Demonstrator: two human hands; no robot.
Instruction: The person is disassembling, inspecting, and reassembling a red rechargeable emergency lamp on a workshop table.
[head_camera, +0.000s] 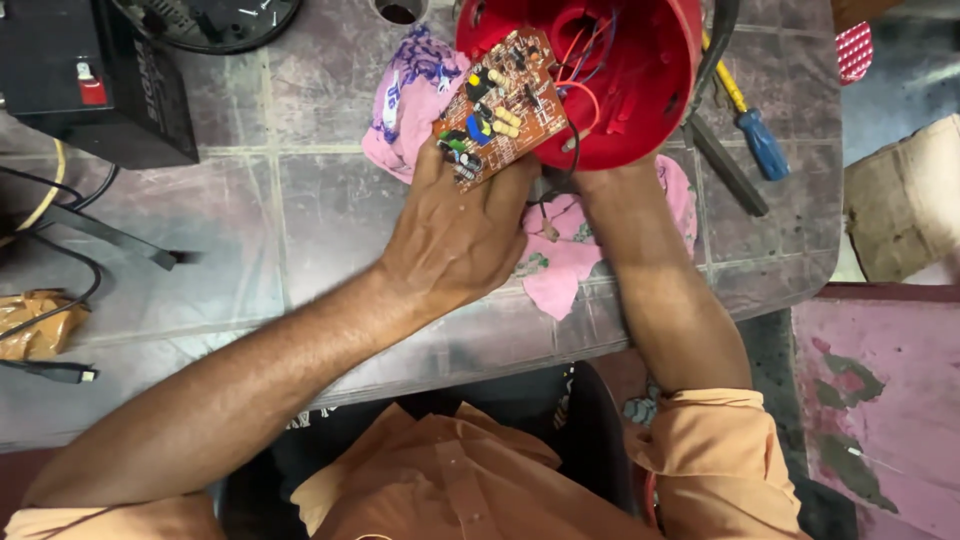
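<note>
Circuit board lifted at the mouth of the red housing, far edge of the bench.

The left hand (455, 235) grasps the brown printed circuit board (500, 105), studded with small coloured components, fingers pinching its near edge and tilting it against the round red plastic housing (650, 90). Red and blue wires (590, 60) run from board into housing. The right hand is hidden beneath that housing, so its grip I cannot tell; only the forearm shows. Under both lies a pink patterned cloth (410, 100). A blue-handled screwdriver (762, 140) rests near the bench's far right corner, a black box (90, 80) at the far left.
</note>
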